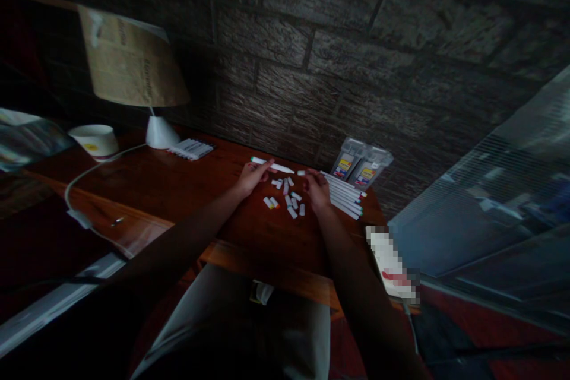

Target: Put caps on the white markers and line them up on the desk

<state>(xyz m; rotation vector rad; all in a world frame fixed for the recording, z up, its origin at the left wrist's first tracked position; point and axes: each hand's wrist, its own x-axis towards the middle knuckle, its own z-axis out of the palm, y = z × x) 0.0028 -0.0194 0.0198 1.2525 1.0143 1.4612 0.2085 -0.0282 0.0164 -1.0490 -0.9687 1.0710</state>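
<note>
My left hand [255,178] grips a white marker [278,167] with a green end, its uncapped tip pointing right. Just across from that tip, my right hand [317,189] pinches a small white marker cap [301,173]; a narrow gap separates cap and tip. Below and between the hands, several loose caps [286,187] lie scattered on the brown wooden desk [222,202], some with yellow or orange ends. Beside my right hand, several white markers [345,193] rest in a row, partly hidden by the hand.
Two clear plastic cases [360,164] stand against the stone wall. More markers [191,148] lie at left near a lamp [161,130] and a paper cup [94,141]. A white cable [73,184] hangs over the front edge. A pixelated object [390,264] is at the right edge.
</note>
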